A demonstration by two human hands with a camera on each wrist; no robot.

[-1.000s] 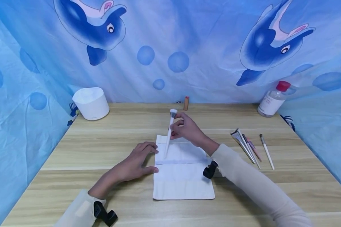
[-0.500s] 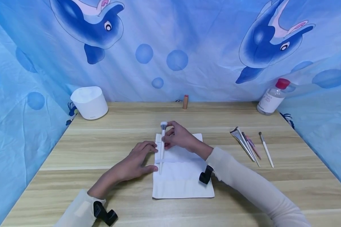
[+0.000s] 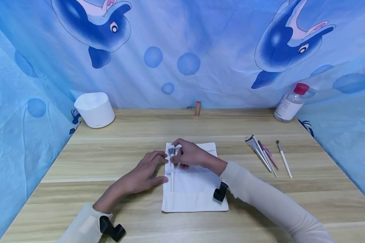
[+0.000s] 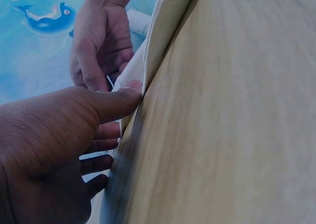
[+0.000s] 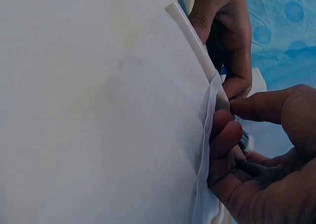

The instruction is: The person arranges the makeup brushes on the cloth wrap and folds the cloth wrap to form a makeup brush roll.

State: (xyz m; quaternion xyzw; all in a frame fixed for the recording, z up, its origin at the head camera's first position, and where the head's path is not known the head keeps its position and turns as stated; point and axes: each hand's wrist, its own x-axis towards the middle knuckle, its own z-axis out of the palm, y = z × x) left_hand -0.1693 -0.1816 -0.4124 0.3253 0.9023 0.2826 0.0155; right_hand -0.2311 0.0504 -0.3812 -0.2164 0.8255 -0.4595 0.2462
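Observation:
A white-handled makeup brush (image 3: 172,168) with dark-and-white bristles lies along the left side of a white cloth brush roll (image 3: 197,199). My right hand (image 3: 188,154) pinches the brush near its head. In the right wrist view, its handle (image 5: 190,33) passes beneath the elastic band (image 5: 210,115), and my right fingers touch that band. My left hand (image 3: 146,173) rests at the roll's left edge, fingers and thumb spread apart. The left wrist view has the left thumb (image 4: 118,103) on the cloth's edge, with the right hand beyond it.
Several makeup brushes (image 3: 263,155) lie in a cluster on the wooden table (image 3: 134,131) at right, with one slim brush (image 3: 284,159) apart. A white container (image 3: 95,110) stands back left, a small brown tube (image 3: 197,108) back centre, and a red-capped bottle (image 3: 290,103) back right.
My right hand has brought the brush left and down toward me, from tilted above the roll to flat along its left side, handle under the band. The left hand has stayed put.

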